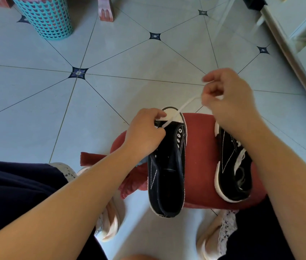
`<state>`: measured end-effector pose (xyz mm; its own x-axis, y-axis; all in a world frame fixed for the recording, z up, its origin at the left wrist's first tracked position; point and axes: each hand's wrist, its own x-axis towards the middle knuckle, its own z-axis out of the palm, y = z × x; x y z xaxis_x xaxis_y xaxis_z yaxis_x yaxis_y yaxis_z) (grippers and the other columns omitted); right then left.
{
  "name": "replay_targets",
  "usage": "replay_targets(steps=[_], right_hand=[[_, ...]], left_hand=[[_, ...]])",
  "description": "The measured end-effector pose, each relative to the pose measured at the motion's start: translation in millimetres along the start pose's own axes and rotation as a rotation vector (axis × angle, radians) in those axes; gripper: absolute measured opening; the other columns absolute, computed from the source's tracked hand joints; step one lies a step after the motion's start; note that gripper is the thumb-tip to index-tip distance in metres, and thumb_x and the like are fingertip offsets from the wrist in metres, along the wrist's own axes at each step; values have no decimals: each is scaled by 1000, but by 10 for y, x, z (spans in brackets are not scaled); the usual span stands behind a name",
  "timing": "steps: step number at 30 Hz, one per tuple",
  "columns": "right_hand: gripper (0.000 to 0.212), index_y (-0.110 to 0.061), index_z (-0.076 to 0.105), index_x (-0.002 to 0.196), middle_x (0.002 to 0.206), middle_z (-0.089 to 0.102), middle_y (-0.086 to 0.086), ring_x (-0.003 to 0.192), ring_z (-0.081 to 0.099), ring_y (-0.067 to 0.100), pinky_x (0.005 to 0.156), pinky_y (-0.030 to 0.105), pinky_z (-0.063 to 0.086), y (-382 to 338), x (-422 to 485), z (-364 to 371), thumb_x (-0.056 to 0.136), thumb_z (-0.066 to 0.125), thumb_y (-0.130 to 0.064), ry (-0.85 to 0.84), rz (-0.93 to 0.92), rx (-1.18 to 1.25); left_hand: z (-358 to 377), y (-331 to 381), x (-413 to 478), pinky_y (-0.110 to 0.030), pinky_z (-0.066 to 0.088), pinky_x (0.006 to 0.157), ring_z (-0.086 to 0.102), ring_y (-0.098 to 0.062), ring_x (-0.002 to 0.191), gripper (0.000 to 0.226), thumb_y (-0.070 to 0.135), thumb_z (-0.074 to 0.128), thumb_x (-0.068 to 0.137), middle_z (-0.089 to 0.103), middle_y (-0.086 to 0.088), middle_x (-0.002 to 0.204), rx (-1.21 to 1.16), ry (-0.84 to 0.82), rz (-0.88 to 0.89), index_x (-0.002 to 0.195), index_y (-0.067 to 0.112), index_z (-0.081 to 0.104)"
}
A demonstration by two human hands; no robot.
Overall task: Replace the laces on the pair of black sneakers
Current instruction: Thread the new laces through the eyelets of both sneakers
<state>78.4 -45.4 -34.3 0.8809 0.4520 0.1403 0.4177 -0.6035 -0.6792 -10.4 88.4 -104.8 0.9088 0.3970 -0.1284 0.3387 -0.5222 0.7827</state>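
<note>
Two black sneakers with white soles lie on a red stool (200, 139) between my knees. The left sneaker (167, 171) shows bare eyelets along its right side. My left hand (144, 134) grips it near the toe, where a white lace (182, 107) comes out. That lace runs taut up and to the right into my right hand (227, 98), which pinches it above the stool. The right sneaker (232, 166) lies partly under my right forearm, with white lace bunched inside it.
A red cloth (129, 177) hangs off the stool's left side. A teal mesh basket (45, 15) and a pink furniture leg (106, 9) stand at the back on the tiled floor. A white cabinet (302, 44) runs along the right. My slippered feet (109, 218) flank the stool.
</note>
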Motion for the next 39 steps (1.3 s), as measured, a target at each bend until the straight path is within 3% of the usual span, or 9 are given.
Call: replay_targets(steps=[4,9,13,16,19,22,29,35,39], right_hand=[[32,-25,52,103,70,60,-14,70,54,-5,65,1,36,23,-133,243,81,59,-2,-176,23,-47],[38,-16,53,116,81,60,-11,80,55,4,69,13,39,79,-192,309,81,68,-16,-261,142,-5],[64,-12,42,130,94,49,-6,88,50,9,68,20,37,101,-278,402,77,72,-30,-455,301,-19],[54,-7,46,126,89,53,-4,77,51,5,69,22,43,86,-275,406,78,68,-18,-413,369,-6],[41,-5,54,118,105,63,10,96,60,22,86,33,49,126,-260,357,78,62,-7,-351,447,70],[41,-10,57,117,98,62,0,97,58,15,83,25,47,202,-288,344,77,59,0,-316,478,145],[44,-7,60,114,106,67,9,103,63,21,96,37,48,316,-345,335,76,48,13,-283,589,447],[34,-13,59,92,89,66,1,78,64,12,71,24,53,380,-373,288,81,45,16,-316,634,643],[33,-10,57,99,94,66,4,83,63,15,78,29,53,410,-370,287,82,45,15,-334,659,689]], left_hand=[[-29,184,-39,0,35,71,52,-1,92,39,10,62,83,57,15,102,-192,-42,86,118,26,59],[-2,165,-53,-1,36,66,54,7,71,14,14,59,86,58,16,74,-195,-10,54,96,17,69],[61,86,-10,-1,33,65,49,-3,82,10,19,56,89,52,18,75,-69,23,24,87,16,66],[124,80,-4,-14,30,62,47,-5,83,10,21,55,90,51,16,78,-31,18,43,88,15,64],[190,64,-17,-13,26,66,48,-7,88,12,20,55,91,59,8,91,7,-11,47,94,14,65],[226,50,-21,-13,29,72,55,-12,98,13,19,55,90,66,2,100,-10,-14,17,96,15,65],[295,150,-23,-20,34,81,54,-10,94,10,18,56,89,62,7,91,11,-1,40,90,15,66],[338,164,26,-19,30,77,54,-13,100,11,17,55,89,65,2,101,103,-13,46,94,17,65],[351,166,42,-23,34,76,52,-12,93,11,17,59,87,58,6,93,77,-27,29,98,20,60]])
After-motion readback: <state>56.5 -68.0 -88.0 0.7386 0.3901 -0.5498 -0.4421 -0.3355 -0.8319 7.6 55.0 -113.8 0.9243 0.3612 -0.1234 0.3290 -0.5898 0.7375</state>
